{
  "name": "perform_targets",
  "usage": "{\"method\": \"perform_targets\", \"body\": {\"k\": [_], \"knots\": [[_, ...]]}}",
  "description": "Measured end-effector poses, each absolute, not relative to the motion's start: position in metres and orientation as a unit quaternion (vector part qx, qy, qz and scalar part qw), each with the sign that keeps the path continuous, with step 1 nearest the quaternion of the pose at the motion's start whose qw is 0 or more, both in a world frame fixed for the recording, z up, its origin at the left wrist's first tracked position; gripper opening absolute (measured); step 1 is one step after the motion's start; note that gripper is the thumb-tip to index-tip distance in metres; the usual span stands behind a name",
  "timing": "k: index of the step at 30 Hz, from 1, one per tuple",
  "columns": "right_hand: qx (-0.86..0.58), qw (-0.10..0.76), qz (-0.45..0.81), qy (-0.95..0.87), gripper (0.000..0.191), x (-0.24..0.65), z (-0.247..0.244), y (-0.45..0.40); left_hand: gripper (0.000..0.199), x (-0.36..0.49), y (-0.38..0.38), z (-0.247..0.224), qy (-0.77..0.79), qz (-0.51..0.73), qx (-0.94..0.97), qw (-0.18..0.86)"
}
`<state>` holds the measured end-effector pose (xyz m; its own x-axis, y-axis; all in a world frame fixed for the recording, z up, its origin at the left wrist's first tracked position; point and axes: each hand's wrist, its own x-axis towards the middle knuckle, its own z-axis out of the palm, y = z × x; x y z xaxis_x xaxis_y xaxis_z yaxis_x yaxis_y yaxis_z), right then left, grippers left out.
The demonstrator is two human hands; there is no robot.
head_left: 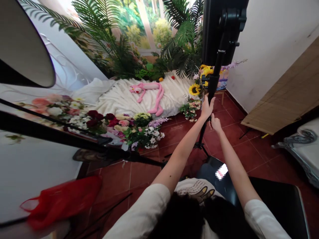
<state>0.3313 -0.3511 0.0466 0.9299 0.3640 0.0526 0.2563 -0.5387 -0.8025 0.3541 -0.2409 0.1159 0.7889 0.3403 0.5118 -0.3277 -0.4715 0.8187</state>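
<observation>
A black light stand [213, 85] rises in front of me, slightly right of centre, with a large black lamp head [210, 36] at its top. My left hand [206, 108] is wrapped round the pole below a clamp knob. Just beneath it, my right hand [215, 124] is closed at the same pole, its fingers curled by what looks like a lower collar. The pole partly hides those fingertips. The stand's legs [199, 145] spread on the red tiled floor [171, 136].
A pink plush toy [149, 86] lies on a white draped cloth [114, 96] amid palm leaves and artificial flowers [124, 122]. Another stand's black pole [62, 137] crosses the left side. A red bag [62, 199], wooden board [281, 89] and black seat [279, 202] surround me.
</observation>
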Motion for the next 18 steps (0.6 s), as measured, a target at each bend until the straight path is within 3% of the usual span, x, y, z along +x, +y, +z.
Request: {"method": "perform_targets", "body": {"k": [14,16,18], "knots": [[-0.855,0.499,0.026,-0.138,0.083,0.334,0.032,-0.345,0.044,0.299,-0.232,0.054,0.013,0.255,0.795,0.55],[-0.853,0.504,0.033,-0.134,0.084,0.333,0.033,-0.344,0.041,0.264,-0.22,0.038,0.016,0.185,0.774,0.605],[-0.852,0.506,0.045,-0.128,0.085,0.333,0.033,-0.343,0.037,0.218,-0.205,0.015,0.042,0.034,0.744,0.665]]}}
